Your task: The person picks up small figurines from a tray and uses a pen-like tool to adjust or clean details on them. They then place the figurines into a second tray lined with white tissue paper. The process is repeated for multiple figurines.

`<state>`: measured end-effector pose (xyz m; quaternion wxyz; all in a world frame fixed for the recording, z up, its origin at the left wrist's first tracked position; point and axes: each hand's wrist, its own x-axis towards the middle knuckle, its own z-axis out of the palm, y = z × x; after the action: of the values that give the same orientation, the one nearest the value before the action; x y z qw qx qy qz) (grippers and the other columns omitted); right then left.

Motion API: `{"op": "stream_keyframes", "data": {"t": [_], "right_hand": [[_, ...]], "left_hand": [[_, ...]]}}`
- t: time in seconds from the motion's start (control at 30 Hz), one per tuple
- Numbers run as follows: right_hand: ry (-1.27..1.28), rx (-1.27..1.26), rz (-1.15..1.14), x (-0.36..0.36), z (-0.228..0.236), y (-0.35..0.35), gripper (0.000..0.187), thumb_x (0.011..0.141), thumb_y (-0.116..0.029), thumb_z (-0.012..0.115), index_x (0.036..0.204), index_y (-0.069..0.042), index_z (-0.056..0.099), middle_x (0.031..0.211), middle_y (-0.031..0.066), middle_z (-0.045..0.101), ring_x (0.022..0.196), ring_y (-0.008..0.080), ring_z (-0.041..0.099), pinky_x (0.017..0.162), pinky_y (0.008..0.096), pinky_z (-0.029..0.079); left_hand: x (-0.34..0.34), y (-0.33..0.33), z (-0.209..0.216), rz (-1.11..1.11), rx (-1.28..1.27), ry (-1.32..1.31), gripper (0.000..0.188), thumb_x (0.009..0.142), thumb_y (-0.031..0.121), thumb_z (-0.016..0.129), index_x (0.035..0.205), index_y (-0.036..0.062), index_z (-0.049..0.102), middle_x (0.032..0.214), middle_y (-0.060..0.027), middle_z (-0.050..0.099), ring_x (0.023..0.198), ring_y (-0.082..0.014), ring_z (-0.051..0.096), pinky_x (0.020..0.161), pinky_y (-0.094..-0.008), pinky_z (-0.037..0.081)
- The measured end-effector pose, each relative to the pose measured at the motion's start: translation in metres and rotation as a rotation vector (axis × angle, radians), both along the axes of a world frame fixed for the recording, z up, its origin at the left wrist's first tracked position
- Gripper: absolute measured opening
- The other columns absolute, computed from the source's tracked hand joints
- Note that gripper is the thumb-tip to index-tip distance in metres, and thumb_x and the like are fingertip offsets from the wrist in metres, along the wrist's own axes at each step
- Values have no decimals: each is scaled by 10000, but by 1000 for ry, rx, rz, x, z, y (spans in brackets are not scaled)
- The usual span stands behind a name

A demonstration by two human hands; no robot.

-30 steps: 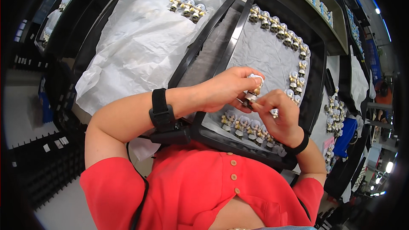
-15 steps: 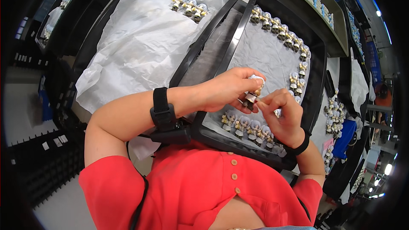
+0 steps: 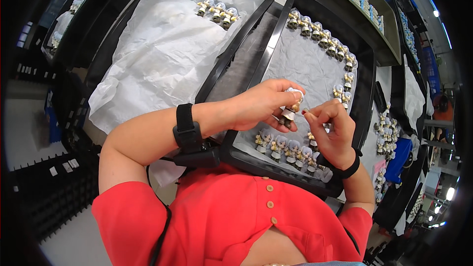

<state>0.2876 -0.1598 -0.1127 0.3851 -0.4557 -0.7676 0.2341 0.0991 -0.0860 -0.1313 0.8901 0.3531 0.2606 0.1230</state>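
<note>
Between the thumb and fingers of my left hand [image 3: 261, 103] is a small figurine [image 3: 290, 111] with pale hair and a white and gold outfit, tilted over the black tray. My right hand [image 3: 336, 130] is closed in a pinch just to the right of it. At its fingertips shows a tiny red piece [image 3: 304, 111], too small to identify, apart from the figurine. Beneath both hands lies the black tray [image 3: 367, 86], lined with white paper. Similar figurines [image 3: 279, 147] stand along its near edge, and others [image 3: 323, 39] line the far and right sides.
Left of the tray, a white paper sheet [image 3: 152, 49] covers another tray, with several figurines [image 3: 217, 12] on it. A long bin [image 3: 389, 44] of small parts runs along the back right. More figurines [image 3: 387, 130] stand beyond the tray's right edge, near a blue object [image 3: 398, 160].
My right hand has drawn slightly right, away from the figurine, and a gap now shows between them. The tiny red piece has come away with its fingertips. My left hand still holds the figurine.
</note>
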Motion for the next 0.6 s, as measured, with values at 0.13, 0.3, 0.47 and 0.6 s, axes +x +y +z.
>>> {"op": "stream_keyframes", "data": {"t": [0.13, 0.3, 0.47, 0.6], "right_hand": [[10, 62, 73, -5, -2, 1, 202, 747, 95, 656, 785, -22, 496, 738, 84, 568, 644, 171, 599, 573, 252, 480], [-9, -112, 64, -8, 1, -1, 192, 752, 91, 651, 788, -19, 498, 726, 71, 559, 632, 169, 589, 571, 253, 483], [-1, 7, 90, -10, -4, 0, 187, 760, 94, 647, 788, -18, 500, 721, 71, 552, 626, 156, 585, 562, 256, 484], [62, -58, 57, -9, -7, -3, 190, 761, 89, 649, 780, -22, 497, 720, 70, 543, 614, 159, 572, 550, 259, 478]], "left_hand": [[1, -1, -2, 13, -1, -5, 353, 945, 302, 488, 1219, 85, 444, 986, -46, 547, 859, -171, 604, 763, -351, 504], [2, -1, -4, -8, 45, 22, 351, 944, 298, 488, 1218, 82, 446, 984, -41, 544, 866, -165, 598, 765, -352, 504], [2, -3, -1, 31, 26, 18, 349, 943, 302, 488, 1215, 86, 449, 977, -33, 546, 864, -151, 591, 751, -340, 502], [1, -1, -2, -10, 34, 20, 356, 943, 306, 488, 1219, 87, 444, 967, -30, 545, 864, -148, 590, 741, -337, 498]]}}
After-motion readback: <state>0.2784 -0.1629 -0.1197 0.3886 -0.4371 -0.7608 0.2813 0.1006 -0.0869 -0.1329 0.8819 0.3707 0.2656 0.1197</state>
